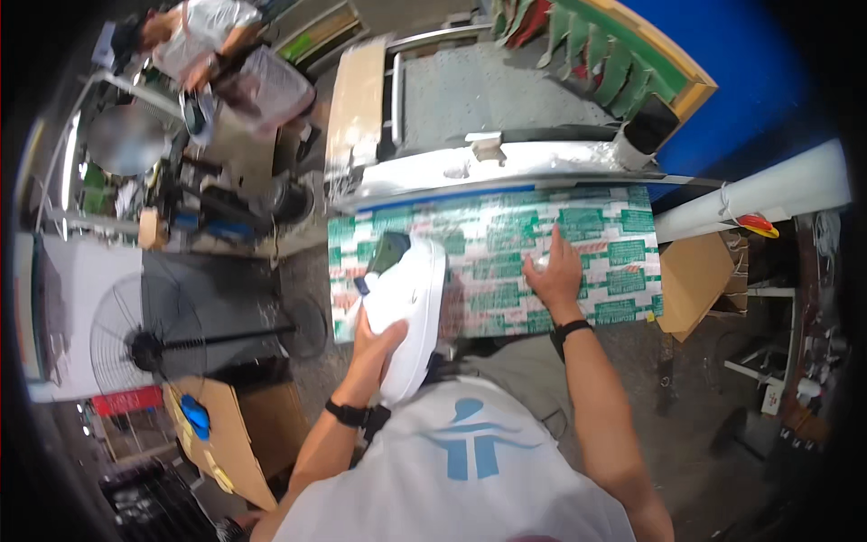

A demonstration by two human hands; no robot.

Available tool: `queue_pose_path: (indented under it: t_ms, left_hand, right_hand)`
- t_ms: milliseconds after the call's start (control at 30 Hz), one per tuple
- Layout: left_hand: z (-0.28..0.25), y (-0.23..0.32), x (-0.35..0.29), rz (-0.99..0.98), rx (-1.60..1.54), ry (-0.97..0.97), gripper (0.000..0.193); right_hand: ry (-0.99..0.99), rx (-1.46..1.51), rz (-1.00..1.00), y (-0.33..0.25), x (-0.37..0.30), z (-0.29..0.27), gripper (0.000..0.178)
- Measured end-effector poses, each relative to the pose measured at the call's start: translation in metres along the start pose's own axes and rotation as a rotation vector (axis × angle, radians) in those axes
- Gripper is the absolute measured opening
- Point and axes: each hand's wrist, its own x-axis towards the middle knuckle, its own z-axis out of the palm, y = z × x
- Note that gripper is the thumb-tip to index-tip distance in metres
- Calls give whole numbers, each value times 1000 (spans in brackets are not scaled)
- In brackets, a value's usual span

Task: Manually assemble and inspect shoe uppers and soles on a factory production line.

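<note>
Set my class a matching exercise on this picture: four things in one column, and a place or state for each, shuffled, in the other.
Column 1
1. White shoe
2. Fan
3. Long pale roll
4. Right hand

Column 2
A. To the right of the green-and-white patterned table
B. Has a dark band at its wrist
C. Held in the left hand
D. To the left of the patterned table

Right pairs: 1-C, 2-D, 3-A, 4-B

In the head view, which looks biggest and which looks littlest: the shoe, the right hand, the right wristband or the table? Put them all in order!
As they look there, largest to smallest:
1. table
2. shoe
3. right hand
4. right wristband
</note>
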Motion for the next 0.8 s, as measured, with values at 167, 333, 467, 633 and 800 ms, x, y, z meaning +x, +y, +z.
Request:
queue_pose_path:
  t_ms: [167,333,467,633,800]
  left_hand:
    - [-8,-63,59,585,632,212,115]
    - [-37,-70,76,263,423,51,104]
    - [-55,-46,52,120,279,-89,81]
    - [-83,-34,70,-54,332,-223,72]
    - [-61,-74,57,160,387,-101,91]
  right_hand:
    - [-85,-44,24,-6,7,-5,88]
    - [-69,230,132,-25,-21,-13,80]
    - [-396,459,-58,-142,-61,-69,91]
    - [-342,447,-552,-231,-55,-52,100]
    - [-370,239,-615,-255,-40,-30,94]
